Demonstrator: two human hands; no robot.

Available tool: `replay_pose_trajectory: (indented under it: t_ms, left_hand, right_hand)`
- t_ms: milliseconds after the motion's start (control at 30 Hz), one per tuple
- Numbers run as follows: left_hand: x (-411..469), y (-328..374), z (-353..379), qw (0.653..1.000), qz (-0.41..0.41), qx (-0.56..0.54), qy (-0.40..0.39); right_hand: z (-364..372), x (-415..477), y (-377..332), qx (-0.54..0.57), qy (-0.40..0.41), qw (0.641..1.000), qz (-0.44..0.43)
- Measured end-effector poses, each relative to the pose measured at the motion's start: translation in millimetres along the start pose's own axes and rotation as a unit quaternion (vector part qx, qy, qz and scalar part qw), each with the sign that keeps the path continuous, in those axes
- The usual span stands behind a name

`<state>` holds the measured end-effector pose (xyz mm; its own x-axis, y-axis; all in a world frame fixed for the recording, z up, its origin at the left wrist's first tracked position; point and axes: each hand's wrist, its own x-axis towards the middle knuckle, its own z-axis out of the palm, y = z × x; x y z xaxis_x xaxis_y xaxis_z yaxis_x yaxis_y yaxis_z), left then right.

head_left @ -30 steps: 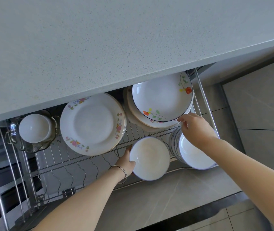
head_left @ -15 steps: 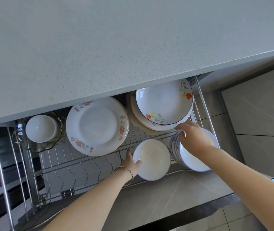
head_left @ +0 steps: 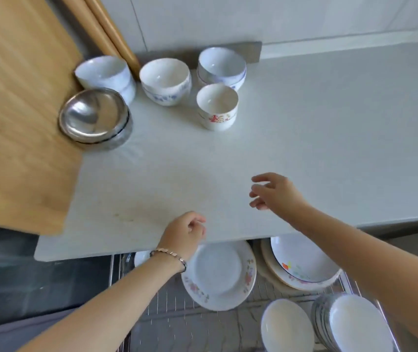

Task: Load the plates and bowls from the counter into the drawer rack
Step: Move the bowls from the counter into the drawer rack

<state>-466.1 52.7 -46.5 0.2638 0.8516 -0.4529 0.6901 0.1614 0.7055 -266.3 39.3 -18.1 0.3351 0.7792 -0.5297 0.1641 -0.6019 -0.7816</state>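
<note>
Both hands are up over the white counter (head_left: pixel 304 138) and hold nothing. My left hand (head_left: pixel 183 235) hangs at the counter's front edge with loosely curled fingers. My right hand (head_left: pixel 276 193) hovers further in with fingers spread. At the back stand stacked white bowls (head_left: pixel 106 72), a blue-patterned bowl (head_left: pixel 166 81), a blue-rimmed bowl (head_left: pixel 222 66), a red-patterned bowl (head_left: pixel 217 106) and stacked steel bowls (head_left: pixel 94 118). Below, the drawer rack (head_left: pixel 177 313) holds a floral plate (head_left: pixel 219 273), floral dishes (head_left: pixel 302 265), a white bowl (head_left: pixel 286 326) and a stack of white dishes (head_left: pixel 355 323).
A wooden cutting board (head_left: pixel 17 118) leans over the counter's left side, right beside the steel bowls. A wooden rolling pin (head_left: pixel 103 29) stands behind it against the tiled wall. A dark cabinet front lies at lower left.
Both hands let go of the dishes in the rack and rose above the counter. The view tilted up from the drawer, so the bowls at the back of the counter now show.
</note>
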Motion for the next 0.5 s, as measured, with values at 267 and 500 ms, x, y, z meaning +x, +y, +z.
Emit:
replay_pose_trajectory:
  t_ms: [267, 500]
  left_hand:
    - [55, -22, -88, 0.989, -0.017, -0.081, 0.12]
    - [72, -55, -109, 0.989, -0.003, -0.107, 0.1]
  right_hand:
    - [48, 110, -115, 0.198, 0.012, 0.975, 0.104]
    - [68, 165, -117, 0.296, 0.043, 0.95, 0.091]
